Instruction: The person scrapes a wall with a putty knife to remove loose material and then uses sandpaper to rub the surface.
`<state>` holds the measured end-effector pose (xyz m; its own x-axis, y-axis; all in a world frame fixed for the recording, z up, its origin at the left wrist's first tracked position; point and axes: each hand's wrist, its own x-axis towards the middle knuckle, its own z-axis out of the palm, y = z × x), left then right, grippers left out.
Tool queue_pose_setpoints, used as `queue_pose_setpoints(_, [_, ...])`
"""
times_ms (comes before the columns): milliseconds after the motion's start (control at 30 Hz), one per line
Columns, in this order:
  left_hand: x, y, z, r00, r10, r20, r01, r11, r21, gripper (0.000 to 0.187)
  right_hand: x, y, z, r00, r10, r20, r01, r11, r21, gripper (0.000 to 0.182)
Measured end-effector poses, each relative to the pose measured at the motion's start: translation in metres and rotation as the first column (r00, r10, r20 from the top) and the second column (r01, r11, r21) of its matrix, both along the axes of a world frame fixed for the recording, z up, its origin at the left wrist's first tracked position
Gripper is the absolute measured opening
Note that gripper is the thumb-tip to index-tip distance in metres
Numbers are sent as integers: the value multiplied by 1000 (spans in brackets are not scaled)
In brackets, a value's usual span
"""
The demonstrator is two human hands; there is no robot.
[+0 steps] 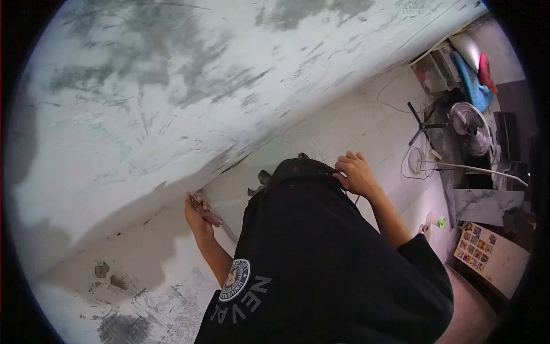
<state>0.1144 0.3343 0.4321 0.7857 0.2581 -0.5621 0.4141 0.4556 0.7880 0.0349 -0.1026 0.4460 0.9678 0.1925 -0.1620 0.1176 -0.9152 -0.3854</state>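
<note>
My left hand (199,213) is closed around the reddish-brown handle (213,218) of a tool, close to the foot of the patchy white wall (154,97). The working end of that tool is hidden or too small to make out. Across the middle, the black T-shirt (321,258) on my body fills much of the view. At its lower edge, my right hand (356,174) has curled fingers on the dark cloth near the waist. Part of a shoe (264,177) shows beyond the shirt.
Pale floor tiles (344,123) run along the wall. To the right stand a fan (471,127), a black-legged stand (422,124) with loose cable, a marbled panel (487,206) and a box with small pictures (476,246). A green-topped roll (438,220) is nearby.
</note>
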Motion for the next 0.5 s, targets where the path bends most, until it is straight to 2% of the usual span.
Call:
queue_pose_setpoints(67, [-2,7,-2,996,-31,80,33,999,-26,19,-18,-12,16,995,-94,-35,93,995,-25,14])
queue_pose_setpoints(200, [-5,-4,10,995,-11,96,10,1000,16,20,-53,-8,34,976,-210,-66,207,977,-41,16])
queue_pose_setpoints(333, [-4,-8,7,995,4,101,-5,1000,15,21,-70,0,19,948,-317,-23,316,948,-40,16])
queue_pose_setpoints(467, [-7,-15,-8,995,-94,39,93,995,26,27,-70,2,2,952,-306,28,305,952,26,18])
queue_pose_setpoints(500, [-3,-38,-6,974,-199,-108,212,969,126,24,-71,-3,-1,949,-315,21,315,949,30,18])
